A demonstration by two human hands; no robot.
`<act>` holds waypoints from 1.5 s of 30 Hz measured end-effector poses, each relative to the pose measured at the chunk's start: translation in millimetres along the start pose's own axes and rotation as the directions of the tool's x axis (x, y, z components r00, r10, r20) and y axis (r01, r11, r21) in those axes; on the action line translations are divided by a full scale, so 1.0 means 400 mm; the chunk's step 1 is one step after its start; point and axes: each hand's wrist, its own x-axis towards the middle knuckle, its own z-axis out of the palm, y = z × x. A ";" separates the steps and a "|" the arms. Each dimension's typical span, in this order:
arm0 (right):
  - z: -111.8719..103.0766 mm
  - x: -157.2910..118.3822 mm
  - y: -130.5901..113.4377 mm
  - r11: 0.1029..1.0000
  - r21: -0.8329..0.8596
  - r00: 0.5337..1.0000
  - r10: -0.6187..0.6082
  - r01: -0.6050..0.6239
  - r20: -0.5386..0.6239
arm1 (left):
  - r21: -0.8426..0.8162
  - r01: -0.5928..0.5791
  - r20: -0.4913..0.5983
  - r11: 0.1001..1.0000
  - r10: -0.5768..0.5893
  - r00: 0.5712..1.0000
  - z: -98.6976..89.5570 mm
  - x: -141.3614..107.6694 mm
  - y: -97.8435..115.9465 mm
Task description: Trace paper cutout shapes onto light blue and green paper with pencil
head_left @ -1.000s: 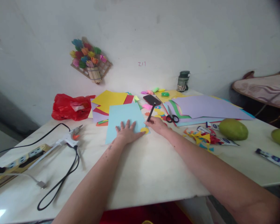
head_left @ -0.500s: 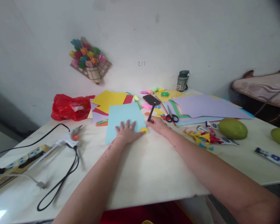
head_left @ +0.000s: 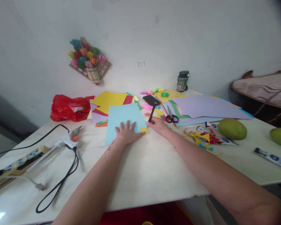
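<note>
Left hand (head_left: pixel 125 135) spread on blue sheet (head_left: pixel 123 113), thumb on already-cut yellow piece (head_left: pixel 144 130); right hand (head_left: pixel 158 125) grips pen (head_left: pixel 152 113), tracing apparently unfinished.

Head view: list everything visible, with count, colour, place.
Table: 1, whitish, foreground
Sheet: 1, light blue, centre
Cutout: 1, yellow, sheet corner
Pen: 1, black, beside sheet
Phone: 1, dark, behind pen
Scissors: 1, black-handled, right
Paper piles: 2, multicoloured, back
Paper shapes: several, multicoloured, before phone
Unclear pieces: several, bright, behind phone
Scraps: many, multicoloured, right
Tubes: several, white, right
Mangoes: 2, green, right
Glue gun: 1, white, left
Power strip: 1, yellowish, left
USB cable: 1, grey, left
Plastic bag: 1, red, left
Wall: 1, grey, background
Flower decoration: 1, multicoloured, wall
Bottle: 1, green, back
Ironing board: 1, pale, right
Cloth: 1, red, bottom
Left hand: 1, bare, on sheet
Right hand: 1, bare, gripping pen
</note>
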 end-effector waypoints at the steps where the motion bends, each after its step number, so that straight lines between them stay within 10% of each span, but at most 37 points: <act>1: -0.001 -0.001 0.000 1.000 -0.002 1.000 0.002 -0.002 0.001 | 0.002 -0.001 0.000 1.000 0.001 1.000 0.000 0.000 0.000; 45: 0.006 -0.001 0.006 0.999 0.040 1.000 -0.024 0.024 0.012 | 0.001 -0.001 -0.006 1.000 0.001 1.000 -0.002 0.000 0.002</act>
